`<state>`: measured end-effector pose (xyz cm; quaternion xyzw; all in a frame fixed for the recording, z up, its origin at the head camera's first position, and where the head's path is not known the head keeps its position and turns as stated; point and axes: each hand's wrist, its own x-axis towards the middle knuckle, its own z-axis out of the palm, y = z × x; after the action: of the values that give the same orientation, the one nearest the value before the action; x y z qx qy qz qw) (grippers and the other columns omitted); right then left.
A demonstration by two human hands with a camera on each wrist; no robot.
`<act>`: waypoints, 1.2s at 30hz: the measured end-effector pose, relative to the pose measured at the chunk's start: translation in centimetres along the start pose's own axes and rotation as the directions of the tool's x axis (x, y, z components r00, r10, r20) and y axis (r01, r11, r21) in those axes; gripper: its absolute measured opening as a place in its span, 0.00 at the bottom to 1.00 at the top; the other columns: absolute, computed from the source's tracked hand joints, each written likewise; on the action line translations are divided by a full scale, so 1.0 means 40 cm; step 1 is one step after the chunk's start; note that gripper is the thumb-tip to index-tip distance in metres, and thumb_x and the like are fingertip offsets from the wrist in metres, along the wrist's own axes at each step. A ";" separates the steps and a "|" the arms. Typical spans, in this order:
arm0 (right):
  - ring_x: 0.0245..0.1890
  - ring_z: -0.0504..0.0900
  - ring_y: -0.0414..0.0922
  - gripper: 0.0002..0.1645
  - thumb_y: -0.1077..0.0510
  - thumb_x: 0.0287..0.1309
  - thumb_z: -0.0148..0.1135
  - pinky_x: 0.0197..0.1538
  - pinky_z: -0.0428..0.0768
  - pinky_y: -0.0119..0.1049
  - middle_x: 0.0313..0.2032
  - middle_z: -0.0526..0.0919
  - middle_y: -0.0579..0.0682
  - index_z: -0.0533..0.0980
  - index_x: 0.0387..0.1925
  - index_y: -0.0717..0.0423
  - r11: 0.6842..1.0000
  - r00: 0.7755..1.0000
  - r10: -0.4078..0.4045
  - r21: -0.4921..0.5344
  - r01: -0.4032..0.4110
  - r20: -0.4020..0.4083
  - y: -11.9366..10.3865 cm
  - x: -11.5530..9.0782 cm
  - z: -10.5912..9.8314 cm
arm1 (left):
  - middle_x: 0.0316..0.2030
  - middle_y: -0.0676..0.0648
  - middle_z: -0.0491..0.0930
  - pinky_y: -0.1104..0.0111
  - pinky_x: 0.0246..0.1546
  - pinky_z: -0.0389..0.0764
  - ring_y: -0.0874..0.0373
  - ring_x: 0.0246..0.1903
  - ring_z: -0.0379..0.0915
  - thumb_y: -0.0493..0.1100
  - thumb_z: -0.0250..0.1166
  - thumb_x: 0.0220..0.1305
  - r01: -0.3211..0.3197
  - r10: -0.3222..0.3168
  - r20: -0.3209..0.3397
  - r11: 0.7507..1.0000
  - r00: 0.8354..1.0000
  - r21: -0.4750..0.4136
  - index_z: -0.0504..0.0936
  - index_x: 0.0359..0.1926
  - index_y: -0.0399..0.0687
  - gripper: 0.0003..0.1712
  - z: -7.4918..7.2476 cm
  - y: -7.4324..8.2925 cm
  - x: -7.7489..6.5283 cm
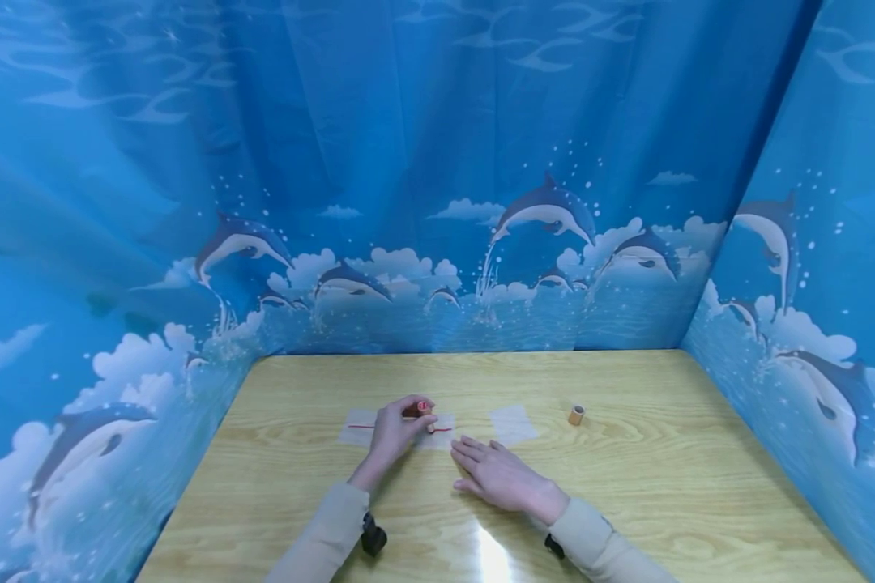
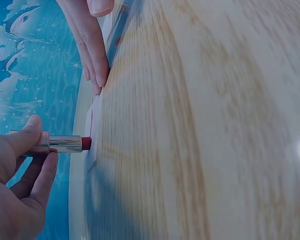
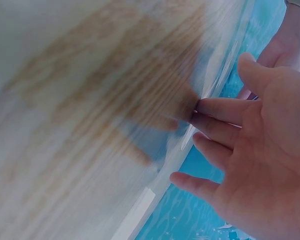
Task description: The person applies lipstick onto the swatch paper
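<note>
My left hand pinches an uncapped lipstick between thumb and fingers. The lipstick's red tip points down and meets a white sheet of paper on the table. A red line runs across that sheet, partly hidden behind the left hand. With fingers extended, my right hand lies low over the table, its fingertips at the sheet's right edge. In the right wrist view the palm of the right hand shows, holding nothing.
A second white sheet lies to the right of the first. Farther right stands a small copper-coloured cap. The wood-grain table is bordered at the back and sides by a blue dolphin-print curtain.
</note>
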<state>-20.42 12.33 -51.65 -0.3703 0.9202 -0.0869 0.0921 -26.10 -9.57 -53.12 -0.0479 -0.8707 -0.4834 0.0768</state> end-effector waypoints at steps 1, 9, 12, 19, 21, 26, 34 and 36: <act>0.76 0.60 0.53 0.37 0.41 0.76 0.48 0.73 0.64 0.61 0.76 0.61 0.54 0.63 0.74 0.60 1.000 1.000 0.000 0.001 0.000 0.000 0.001 0.000 0.001 | 0.37 0.50 0.86 0.64 0.45 0.87 0.55 0.41 0.82 0.42 0.76 0.58 -0.004 0.004 0.000 1.000 1.000 -0.001 0.88 0.44 0.49 0.13 -0.001 -0.001 0.000; 0.76 0.60 0.53 0.37 0.40 0.76 0.47 0.73 0.64 0.60 0.76 0.61 0.54 0.63 0.74 0.59 1.000 1.000 -0.002 0.001 0.002 -0.004 0.004 0.001 0.004 | 0.36 0.50 0.87 0.64 0.44 0.87 0.56 0.40 0.83 0.41 0.77 0.57 -0.005 0.005 -0.016 1.000 1.000 0.012 0.88 0.44 0.49 0.12 -0.007 -0.003 0.000; 0.76 0.59 0.53 0.37 0.40 0.76 0.47 0.73 0.64 0.60 0.76 0.61 0.54 0.62 0.74 0.59 1.000 1.000 -0.002 0.004 0.002 -0.003 0.005 0.001 0.004 | 0.36 0.50 0.87 0.64 0.44 0.87 0.56 0.40 0.83 0.41 0.77 0.57 0.003 -0.003 -0.022 1.000 1.000 0.007 0.88 0.43 0.48 0.12 -0.008 -0.004 -0.001; 0.76 0.59 0.53 0.37 0.40 0.76 0.47 0.73 0.64 0.61 0.76 0.61 0.54 0.62 0.74 0.59 1.000 1.000 -0.002 0.009 0.002 -0.004 0.007 0.001 0.004 | 0.36 0.51 0.86 0.64 0.45 0.87 0.56 0.40 0.82 0.41 0.77 0.56 0.006 -0.005 -0.026 1.000 1.000 0.019 0.88 0.43 0.49 0.13 -0.014 -0.007 -0.007; 0.76 0.59 0.53 0.37 0.40 0.77 0.46 0.73 0.64 0.61 0.76 0.61 0.54 0.62 0.74 0.59 1.000 1.000 -0.002 0.010 0.002 -0.002 0.007 0.001 0.005 | 0.36 0.51 0.86 0.63 0.46 0.87 0.57 0.40 0.82 0.42 0.77 0.56 0.010 -0.010 -0.023 1.000 1.000 0.015 0.88 0.43 0.50 0.13 -0.016 -0.007 -0.008; 0.76 0.59 0.53 0.37 0.39 0.77 0.46 0.73 0.64 0.60 0.76 0.61 0.54 0.62 0.75 0.59 1.000 1.000 -0.001 0.012 0.001 0.000 0.007 0.000 0.006 | 0.36 0.52 0.86 0.63 0.46 0.87 0.57 0.40 0.82 0.42 0.77 0.56 -0.004 0.004 -0.026 1.000 1.000 0.017 0.88 0.43 0.50 0.13 -0.022 -0.008 -0.012; 0.75 0.60 0.53 0.38 0.39 0.76 0.47 0.73 0.64 0.61 0.76 0.61 0.54 0.62 0.74 0.59 1.000 1.000 -0.001 0.005 0.001 -0.002 0.007 0.001 0.007 | 0.36 0.51 0.87 0.65 0.44 0.87 0.57 0.39 0.83 0.42 0.77 0.56 -0.005 0.007 -0.036 0.999 0.999 0.034 0.88 0.43 0.49 0.13 -0.027 -0.013 -0.013; 0.75 0.60 0.54 0.38 0.40 0.76 0.47 0.73 0.65 0.61 0.76 0.61 0.54 0.62 0.74 0.59 1.000 1.000 -0.002 0.004 0.002 -0.003 0.007 0.001 0.007 | 0.36 0.51 0.87 0.65 0.44 0.87 0.57 0.39 0.82 0.42 0.77 0.56 -0.002 0.003 -0.037 0.999 0.999 0.037 0.88 0.43 0.49 0.13 -0.028 -0.015 -0.012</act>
<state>-20.58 12.47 -51.98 -0.3710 0.9198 -0.0891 0.0914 -25.62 -10.83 -53.11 -0.0388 -0.8779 -0.4678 0.0943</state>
